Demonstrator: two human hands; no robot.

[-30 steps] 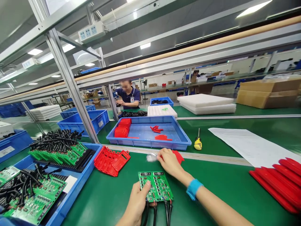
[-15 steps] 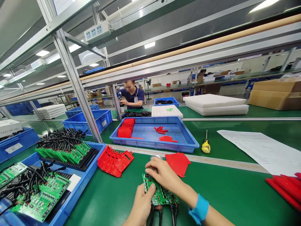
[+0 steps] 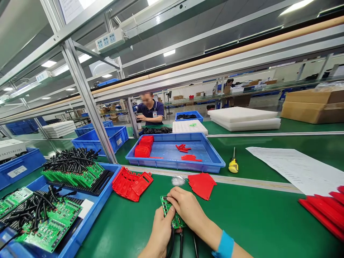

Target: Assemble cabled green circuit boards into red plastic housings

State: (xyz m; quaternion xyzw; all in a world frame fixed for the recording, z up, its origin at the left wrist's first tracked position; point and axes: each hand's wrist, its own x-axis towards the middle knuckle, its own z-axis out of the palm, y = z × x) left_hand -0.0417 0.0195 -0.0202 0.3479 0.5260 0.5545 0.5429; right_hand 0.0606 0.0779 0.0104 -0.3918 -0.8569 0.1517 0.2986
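Observation:
In my left hand (image 3: 160, 226) is a green circuit board (image 3: 176, 221), gripped near its left side with the thumb on its face. Black cables (image 3: 181, 243) hang from the board's near edge. My right hand (image 3: 189, 209) is bent over the board, covering much of its right side. Its fingertips are pressed together at the far end, and anything small between them is hidden. Just beyond the hands lie a clear plastic bag (image 3: 178, 180) and flat red sheets (image 3: 202, 185). Red plastic frames (image 3: 131, 183) rest to the left.
A blue tray (image 3: 176, 165) with red pieces stands ahead. Another blue bin (image 3: 92, 218) at left carries several cabled boards (image 3: 53, 222). To the right are a yellow screwdriver (image 3: 233, 165), paper sheets (image 3: 292, 165) and red parts (image 3: 322, 213). A co-worker (image 3: 152, 111) sits across the bench.
My right hand has come down from beside the plastic bag onto the far end of the board. The bag is now more visible. My left hand still holds the board.

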